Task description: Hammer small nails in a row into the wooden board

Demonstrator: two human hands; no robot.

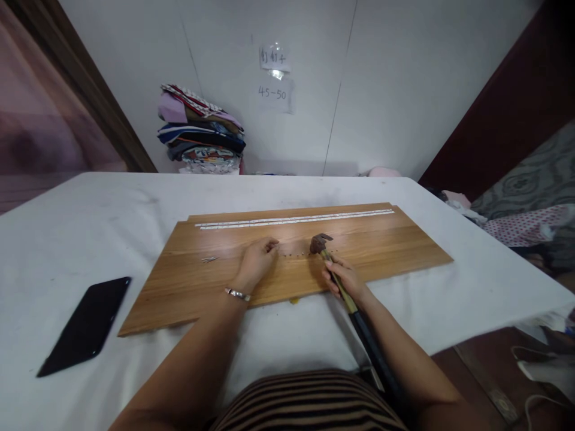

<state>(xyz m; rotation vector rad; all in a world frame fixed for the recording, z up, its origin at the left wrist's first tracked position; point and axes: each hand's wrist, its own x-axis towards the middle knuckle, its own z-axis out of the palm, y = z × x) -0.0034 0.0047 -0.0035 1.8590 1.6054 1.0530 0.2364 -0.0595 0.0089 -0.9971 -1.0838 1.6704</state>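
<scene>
A brown wooden board [215, 299] lies flat on the table, with a row of small nail heads [302, 255] across its middle. Just left of this row, the thumb and fingers of my left hand [258, 260] are pinched together over the board; a tiny pale thing at the tips looks like a nail, mostly hidden. My right hand [345, 278] grips the upper handle of a claw hammer [349, 304]. Its rusty head hovers over or rests by the row; I cannot tell which. Several loose nails [209, 260] lie on the board's left part.
Two white measuring strips [296, 219] run along the board's far side. A black tablet-like slab [85, 328] lies to the left on the white-covered table [148, 194]. Folded cloths [202, 131] are stacked at the wall beyond the table, below paper signs [275, 94].
</scene>
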